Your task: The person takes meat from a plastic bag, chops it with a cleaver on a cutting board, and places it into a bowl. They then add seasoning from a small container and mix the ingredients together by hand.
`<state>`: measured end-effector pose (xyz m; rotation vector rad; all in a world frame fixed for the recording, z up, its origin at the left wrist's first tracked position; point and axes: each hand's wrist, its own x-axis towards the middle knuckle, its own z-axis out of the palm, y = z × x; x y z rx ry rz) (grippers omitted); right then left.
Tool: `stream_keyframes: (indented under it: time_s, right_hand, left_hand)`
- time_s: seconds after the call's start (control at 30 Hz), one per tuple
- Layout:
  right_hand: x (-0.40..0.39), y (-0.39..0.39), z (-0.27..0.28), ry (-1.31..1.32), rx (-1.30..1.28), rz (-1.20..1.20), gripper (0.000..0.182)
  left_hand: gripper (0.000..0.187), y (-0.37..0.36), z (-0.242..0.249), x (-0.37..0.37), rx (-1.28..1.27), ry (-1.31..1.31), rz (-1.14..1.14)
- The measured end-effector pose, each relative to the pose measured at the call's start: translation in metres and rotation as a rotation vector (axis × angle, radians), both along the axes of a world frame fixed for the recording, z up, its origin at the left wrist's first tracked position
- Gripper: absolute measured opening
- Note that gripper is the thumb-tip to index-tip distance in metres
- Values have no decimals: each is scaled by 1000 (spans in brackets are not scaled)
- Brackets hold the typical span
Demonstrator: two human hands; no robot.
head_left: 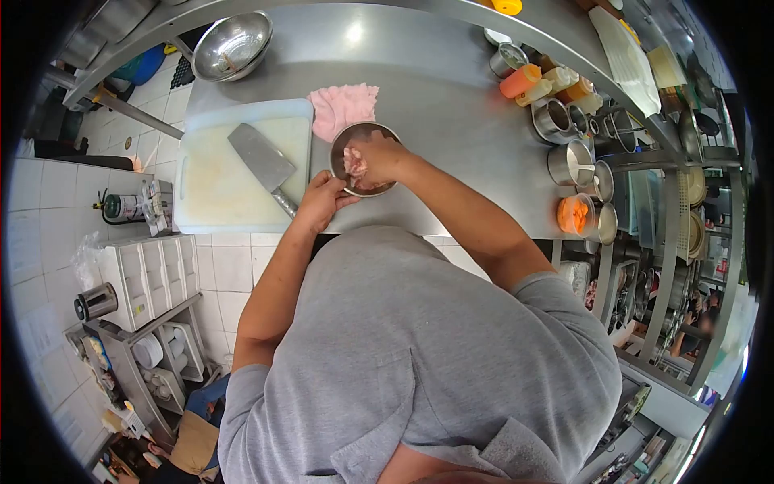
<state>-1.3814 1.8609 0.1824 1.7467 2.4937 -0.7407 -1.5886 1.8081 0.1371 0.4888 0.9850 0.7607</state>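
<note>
A round metal bowl (pixel 339 148) stands at the counter's front edge, just right of the cutting board. Pale pink raw meat pieces (pixel 353 165) lie inside it. My left hand (pixel 324 198) grips the bowl's near left rim, thumb at the edge. Reaching in from the right, my right hand (pixel 382 156) is inside the bowl with its fingers curled onto the meat; the fingertips are partly hidden. A cleaver (pixel 264 157) rests on the white cutting board (pixel 205 198), its handle pointing toward my left forearm. Behind the bowl lies a crumpled pink cloth (pixel 342 109).
A large steel bowl (pixel 232 47) sits at the back left of the steel counter (pixel 451 97). Along the right stand sauce bottles (pixel 520 81), metal pots (pixel 568 164) and a tub of orange pieces (pixel 574 215). An overhead shelf edge (pixel 564 60) crosses the far side.
</note>
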Motion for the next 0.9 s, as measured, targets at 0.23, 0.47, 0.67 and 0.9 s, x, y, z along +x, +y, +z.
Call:
stream_keyframes:
  time_s: [0.23, 0.47, 0.67, 0.9]
  right_hand:
    - [3, 21, -46, -14, 23, -5, 31]
    - [-17, -3, -64, -103, 124, -97, 43]
    - [-6, 21, -39, -33, -55, 44, 47]
    - [-3, 0, -67, 57, 116, -147, 52]
  left_hand:
    - [13, 1, 4, 6, 0, 60, -43]
    - [15, 4, -1, 7, 18, 73, -50]
    - [14, 2, -7, 3, 2, 97, -45]
    - [15, 1, 0, 11, 15, 104, -27]
